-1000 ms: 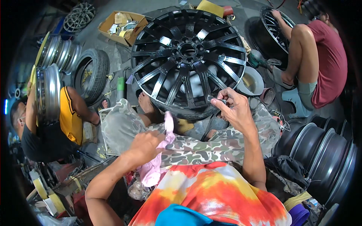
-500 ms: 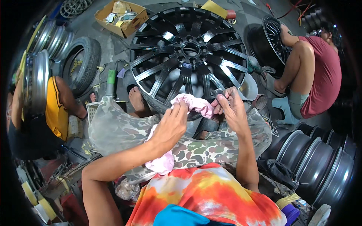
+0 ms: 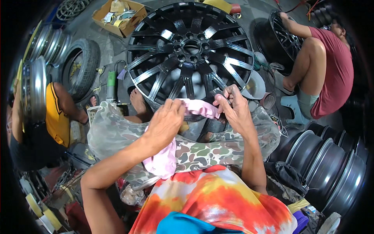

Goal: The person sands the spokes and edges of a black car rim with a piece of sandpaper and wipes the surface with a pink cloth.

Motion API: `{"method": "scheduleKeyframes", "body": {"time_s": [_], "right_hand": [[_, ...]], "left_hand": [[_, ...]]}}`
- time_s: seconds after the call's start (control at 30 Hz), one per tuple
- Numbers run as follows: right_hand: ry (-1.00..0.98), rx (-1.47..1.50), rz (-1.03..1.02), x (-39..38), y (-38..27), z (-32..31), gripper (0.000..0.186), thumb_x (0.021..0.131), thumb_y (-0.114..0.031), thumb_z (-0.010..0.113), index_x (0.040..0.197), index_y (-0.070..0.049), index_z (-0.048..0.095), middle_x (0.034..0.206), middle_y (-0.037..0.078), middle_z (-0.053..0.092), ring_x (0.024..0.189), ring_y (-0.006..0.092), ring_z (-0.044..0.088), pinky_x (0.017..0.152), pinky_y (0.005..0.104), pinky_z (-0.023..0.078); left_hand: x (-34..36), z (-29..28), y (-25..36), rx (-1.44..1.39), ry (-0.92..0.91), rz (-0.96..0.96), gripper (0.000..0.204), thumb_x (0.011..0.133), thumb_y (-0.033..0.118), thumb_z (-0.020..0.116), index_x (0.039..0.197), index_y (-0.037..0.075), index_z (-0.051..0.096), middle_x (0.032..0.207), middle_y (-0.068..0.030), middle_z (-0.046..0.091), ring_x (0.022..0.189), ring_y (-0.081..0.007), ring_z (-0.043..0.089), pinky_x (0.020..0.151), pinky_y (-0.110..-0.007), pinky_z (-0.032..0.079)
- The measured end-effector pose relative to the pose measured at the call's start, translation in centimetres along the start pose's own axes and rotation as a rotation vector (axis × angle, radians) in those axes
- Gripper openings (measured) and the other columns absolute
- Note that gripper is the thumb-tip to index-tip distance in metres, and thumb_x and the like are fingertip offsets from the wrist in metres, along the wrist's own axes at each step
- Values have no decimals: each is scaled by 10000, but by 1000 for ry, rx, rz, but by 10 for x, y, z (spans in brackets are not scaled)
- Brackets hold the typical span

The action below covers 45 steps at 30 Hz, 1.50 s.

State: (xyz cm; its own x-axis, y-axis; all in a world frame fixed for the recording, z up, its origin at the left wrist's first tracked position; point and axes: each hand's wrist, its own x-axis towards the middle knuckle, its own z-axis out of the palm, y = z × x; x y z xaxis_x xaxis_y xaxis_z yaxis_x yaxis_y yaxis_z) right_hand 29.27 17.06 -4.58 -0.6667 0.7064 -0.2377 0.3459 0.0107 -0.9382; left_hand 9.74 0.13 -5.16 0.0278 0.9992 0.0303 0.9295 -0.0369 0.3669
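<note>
The left hand (image 3: 165,120) grasps in its fingers (image 3: 177,105) a pink cloth (image 3: 196,107), stretched left to right before the black wheel (image 3: 190,66); the right hand (image 3: 235,111) pinches a dark piece (image 3: 213,93). On grey floor (image 3: 111,48), far left, stands a carton (image 3: 134,22).

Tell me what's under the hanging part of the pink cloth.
Camouflage trousers show beside the hanging part of the pink cloth, which drops below the left hand. Whatever the cloth covers is hidden, and the left forearm masks part of the cloth too.

On my feed, the right hand (image 3: 232,107) half hides a dark piece (image 3: 214,93) too small to identify.
</note>
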Motion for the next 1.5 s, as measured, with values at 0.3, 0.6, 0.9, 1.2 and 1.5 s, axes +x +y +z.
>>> {"method": "scheduleKeyframes", "body": {"time_s": [0.3,0.6,0.9,1.2,1.5], "right_hand": [[83,-158,-169,-7,15,-5,253,950,-142,758,960,1,550,747,62,555,618,115,436,554,316,377],[157,-419,-325,4,-20,-41,175,944,-126,732,1073,-9,753,973,169,724,906,316,696,842,407,527],[434,-943,-432,134,18,-124,225,955,-207,714,1105,-61,796,863,160,648,788,341,669,751,434,521],[241,-1158,-440,139,32,-126,300,987,-182,654,1242,-47,735,963,161,603,932,351,660,829,452,529],[280,-1184,-486,150,42,-125,267,966,-115,647,1197,0,717,978,166,603,929,358,664,824,453,535]], "left_hand": [[16,8,10,23,-64,24,236,780,-12,605,1006,-77,625,1038,-219,575,1022,-368,578,869,-426,514],[19,0,-18,-175,-218,100,201,828,-2,597,998,-70,679,1043,-228,643,1037,-376,640,890,-442,533],[82,-45,-30,-457,-142,156,167,868,13,567,967,-57,682,944,-228,648,958,-432,653,881,-497,524],[69,-68,-60,-410,-263,67,178,865,0,547,967,-63,679,962,-207,613,954,-424,621,862,-505,497],[73,-70,-59,-404,-304,24,171,872,5,560,975,-58,681,978,-206,623,954,-426,626,867,-502,500]]}}
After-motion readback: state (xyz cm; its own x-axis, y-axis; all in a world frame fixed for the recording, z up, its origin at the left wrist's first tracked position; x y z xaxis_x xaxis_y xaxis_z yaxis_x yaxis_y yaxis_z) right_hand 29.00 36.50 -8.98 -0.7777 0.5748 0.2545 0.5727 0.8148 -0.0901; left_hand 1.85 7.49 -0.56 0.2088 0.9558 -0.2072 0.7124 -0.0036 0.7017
